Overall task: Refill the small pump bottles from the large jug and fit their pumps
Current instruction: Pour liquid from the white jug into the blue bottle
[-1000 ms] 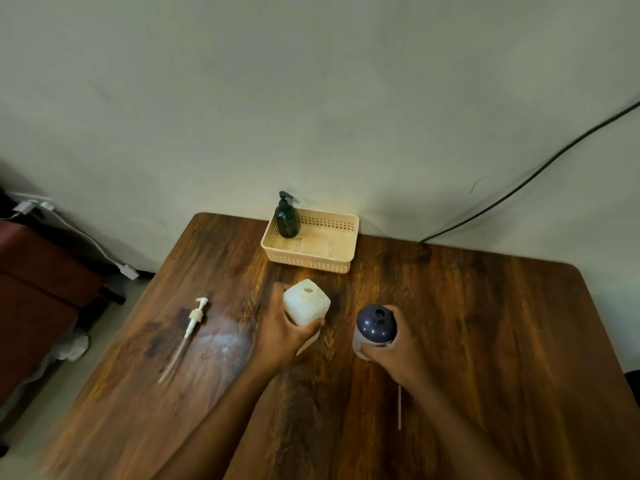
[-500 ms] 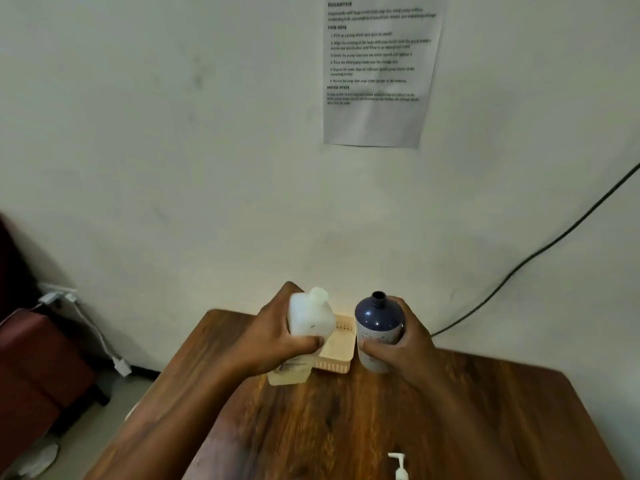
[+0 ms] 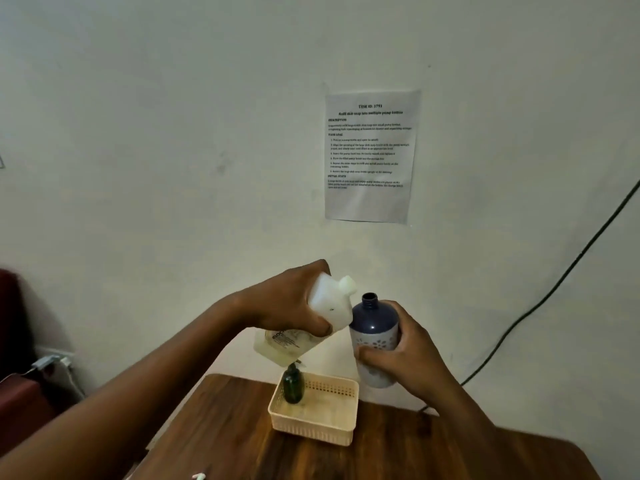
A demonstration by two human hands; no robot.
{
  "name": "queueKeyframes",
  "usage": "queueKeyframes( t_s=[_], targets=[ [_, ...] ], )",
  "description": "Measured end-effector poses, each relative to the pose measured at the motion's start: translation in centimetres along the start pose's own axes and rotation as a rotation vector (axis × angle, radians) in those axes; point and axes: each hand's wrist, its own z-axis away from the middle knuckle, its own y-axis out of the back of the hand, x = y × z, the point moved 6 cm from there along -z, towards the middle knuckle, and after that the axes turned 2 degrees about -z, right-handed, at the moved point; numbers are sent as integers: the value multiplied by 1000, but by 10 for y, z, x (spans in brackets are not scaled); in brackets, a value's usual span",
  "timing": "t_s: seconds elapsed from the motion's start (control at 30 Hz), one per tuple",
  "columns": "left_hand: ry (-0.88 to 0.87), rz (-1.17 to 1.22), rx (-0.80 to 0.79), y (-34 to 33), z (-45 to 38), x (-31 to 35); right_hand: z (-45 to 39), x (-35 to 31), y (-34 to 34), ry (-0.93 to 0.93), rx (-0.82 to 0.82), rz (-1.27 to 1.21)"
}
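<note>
Tilting the white plastic jug [image 3: 322, 313] in my left hand [image 3: 287, 303], fingers wrapped round it, spout beside the open neck of the glossy navy bottle [image 3: 375, 336] gripped in my right hand [image 3: 408, 362]. No liquid visibly flowing yet. Green bottle [image 3: 293, 386], pump fitted, stands in the perforated cream basket [image 3: 315, 427]. Navy's pump unfitted.

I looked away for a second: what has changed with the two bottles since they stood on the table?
Both were lifted off the table. The left hand now tilts the white jug so its spout leans toward the open neck of the blue bottle, held upright by the right hand. Nothing pours yet. The green bottle stays in the basket.
</note>
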Motion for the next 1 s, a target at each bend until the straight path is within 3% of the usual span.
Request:
queueKeyframes(
  t_s=[1.0],
  targets=[
    [35, -291, -268, 28, -30, 40, 1, -22, 17, 12, 34, 52]
  ],
)
